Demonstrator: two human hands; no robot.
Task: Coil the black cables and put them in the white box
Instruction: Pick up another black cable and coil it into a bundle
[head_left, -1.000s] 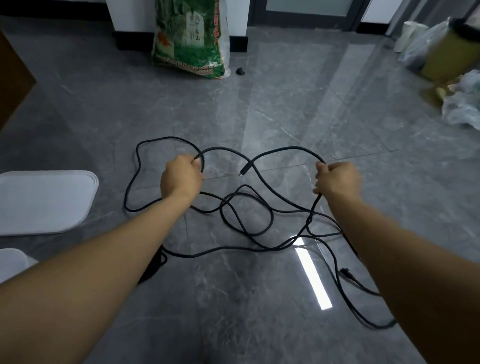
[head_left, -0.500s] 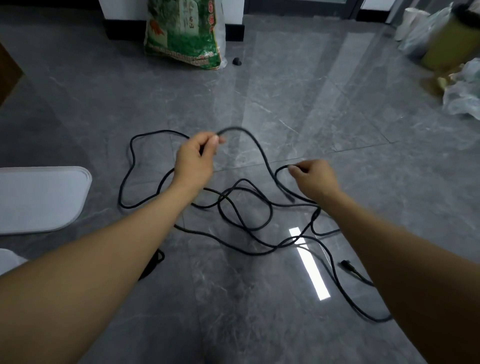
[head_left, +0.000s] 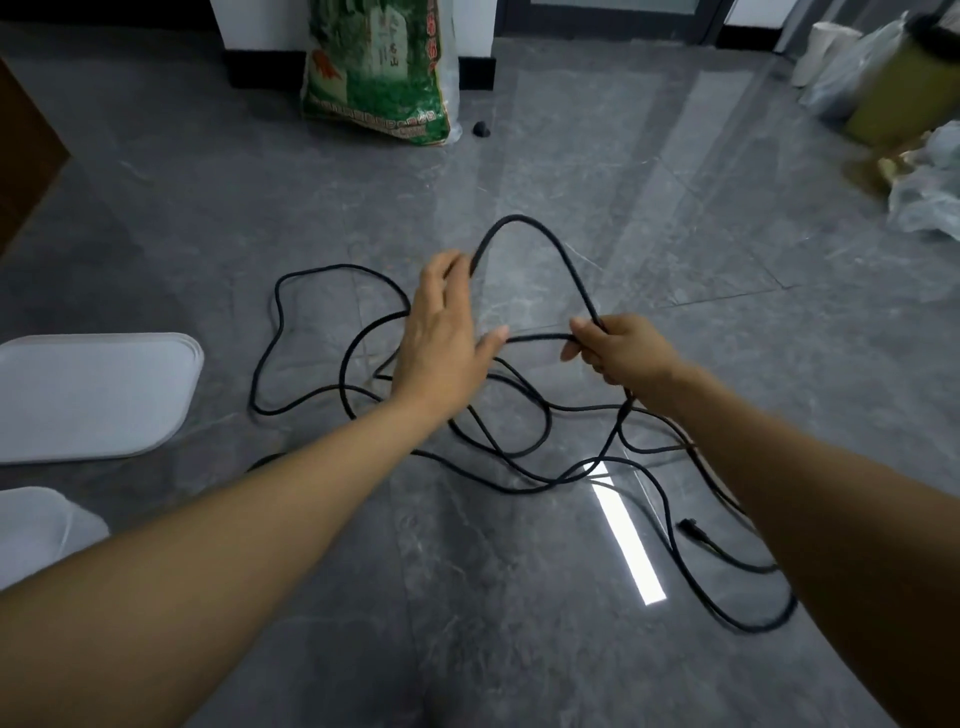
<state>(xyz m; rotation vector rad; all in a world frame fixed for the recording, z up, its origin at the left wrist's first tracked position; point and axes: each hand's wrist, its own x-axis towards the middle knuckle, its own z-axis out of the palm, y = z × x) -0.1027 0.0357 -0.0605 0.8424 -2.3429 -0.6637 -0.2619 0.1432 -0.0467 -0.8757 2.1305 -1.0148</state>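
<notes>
Black cable (head_left: 550, 421) lies sprawled in loose tangles across the grey floor (head_left: 519, 597), with one loop lifted clear of it between the two hands, likely so a first turn of the coil can be formed in the air instead of dragged through the snarl. Right hand (head_left: 621, 351) has its fingers (head_left: 584, 332) clenched round both strands where the raised loop closes, pinning it as the anchor. Left hand (head_left: 441, 330) is stretched forward, palm down, its fingers straight and spread with the thumb out; the cable's far end of the loop passes by its fingertips, but no grip shows there. Both forearms reach well out ahead of the body. A white lid (head_left: 93, 395) lies on the floor to the left, and a white box corner (head_left: 36, 530) sits nearer, well apart from the cable.
</notes>
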